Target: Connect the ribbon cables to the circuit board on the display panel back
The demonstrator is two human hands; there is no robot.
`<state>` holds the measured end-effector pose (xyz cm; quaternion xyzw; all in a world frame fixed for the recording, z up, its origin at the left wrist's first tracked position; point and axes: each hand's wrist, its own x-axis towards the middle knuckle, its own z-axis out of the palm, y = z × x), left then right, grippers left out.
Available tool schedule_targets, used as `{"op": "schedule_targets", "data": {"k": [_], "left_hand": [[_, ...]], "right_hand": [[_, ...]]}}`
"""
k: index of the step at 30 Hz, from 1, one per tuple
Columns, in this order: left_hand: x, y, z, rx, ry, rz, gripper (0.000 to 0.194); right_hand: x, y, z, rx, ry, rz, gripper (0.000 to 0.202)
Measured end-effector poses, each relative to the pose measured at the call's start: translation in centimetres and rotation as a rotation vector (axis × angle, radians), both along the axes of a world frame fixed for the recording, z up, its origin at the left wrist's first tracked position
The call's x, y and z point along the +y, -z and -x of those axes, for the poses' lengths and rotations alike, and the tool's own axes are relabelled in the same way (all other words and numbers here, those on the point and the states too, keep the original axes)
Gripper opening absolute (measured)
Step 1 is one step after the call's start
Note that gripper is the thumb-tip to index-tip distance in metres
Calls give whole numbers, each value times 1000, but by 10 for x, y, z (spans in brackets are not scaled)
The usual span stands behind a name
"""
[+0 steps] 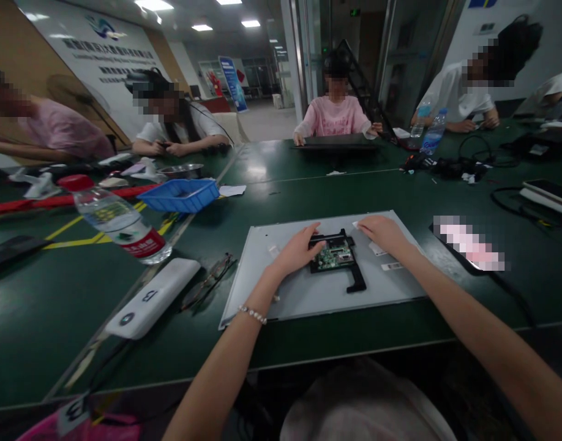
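Observation:
A green circuit board (332,256) sits in a black plastic frame (357,278) on a flat grey-white panel (281,306). My left hand (299,250) grips the frame's left side, thumb over the board's edge and fingers along the far side. To the right of the board, my right hand (382,235) has its fingertips pinched on a small white piece (355,225), most of it hidden. Beneath that hand a white paper label (377,248) lies on the panel, with a printed label strip (392,266) nearer me.
Left of the panel are eyeglasses (208,282), a white power bank (153,298), a water bottle (122,220) and a blue tray (180,196). A phone (469,245) lies at the right. Several people sit around the green table (272,184); one opposite holds a dark flat panel (338,144).

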<state>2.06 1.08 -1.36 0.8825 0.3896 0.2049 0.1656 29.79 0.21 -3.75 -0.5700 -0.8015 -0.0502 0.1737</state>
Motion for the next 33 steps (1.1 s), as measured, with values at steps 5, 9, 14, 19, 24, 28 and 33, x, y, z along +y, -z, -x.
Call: {"op": "schedule_targets", "data": {"k": [5,9,14,19,24,28,33], "left_hand": [[-3,1,2,-28,65,122,67],[-3,0,3,10,101,144,76],[-4,-3,3,56,130,111,80],[-4,-4,4,63,126,111,80],[-5,-5,4,61,112,109,80],[-5,-5,4,66,112,120,81],[-5,-4,4,71,115,110,79]], "right_hand": [[3,0,-10,61,-105,9,30],[7,-3,-11,31,-150,24,29],[10,-4,-3,-39,-108,3,25],[11,-2,-3,-8,-75,-10,27],[14,-4,-12,22,-153,43,29],[18,-4,-16,24,-190,25,26],[19,-4,-13,-2,-161,17,23]]}}
